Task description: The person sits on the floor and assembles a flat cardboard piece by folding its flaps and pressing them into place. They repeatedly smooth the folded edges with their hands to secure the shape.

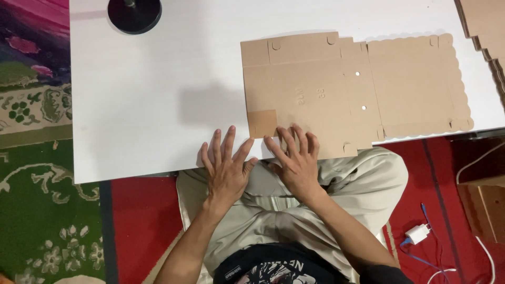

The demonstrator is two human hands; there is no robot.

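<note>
A flat brown cardboard box blank with flaps, notches and a scalloped right edge lies on the white table. My right hand rests fingers spread on the blank's near edge, pressing it down. My left hand lies flat on the table's front edge just left of the blank, fingers apart, its fingertips close to a small folded corner flap. Neither hand grips anything.
A black round base stands at the table's far left. A stack of more cardboard blanks sits at the far right. Patterned carpet lies around; a white charger with a blue cable and a brown box lie on the floor at right.
</note>
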